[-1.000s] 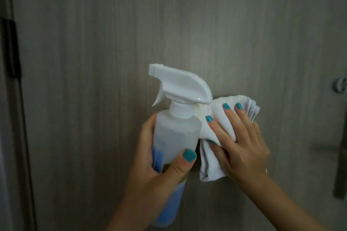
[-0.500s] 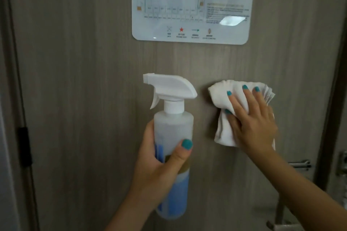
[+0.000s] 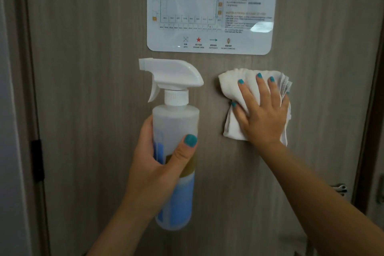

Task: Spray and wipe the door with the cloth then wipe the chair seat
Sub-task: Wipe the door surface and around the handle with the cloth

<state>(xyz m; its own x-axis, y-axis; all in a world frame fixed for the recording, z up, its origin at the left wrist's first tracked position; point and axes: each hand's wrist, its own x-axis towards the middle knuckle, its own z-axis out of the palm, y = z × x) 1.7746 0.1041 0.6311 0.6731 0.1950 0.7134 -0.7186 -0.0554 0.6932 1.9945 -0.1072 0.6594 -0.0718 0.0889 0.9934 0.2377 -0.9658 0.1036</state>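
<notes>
A grey wood-grain door [image 3: 93, 100] fills the view. My left hand [image 3: 153, 164] grips the body of a clear spray bottle [image 3: 176, 122] with a white trigger head and blue liquid, held upright in front of the door, nozzle pointing left. My right hand [image 3: 261, 114] presses a folded white cloth [image 3: 230, 127] flat against the door with straight, spread fingers, to the right of the bottle and just below a sign. The chair is not in view.
A laminated floor-plan sign [image 3: 212, 8] is fixed on the door above both hands. A dark hinge [image 3: 37, 160] sits on the left frame. A metal door handle [image 3: 340, 189] shows at the right edge, behind my right forearm.
The view has tilted up, revealing more of the sign. My right hand has moved the cloth away from the bottle, up and to the right on the door. The bottle stays upright.
</notes>
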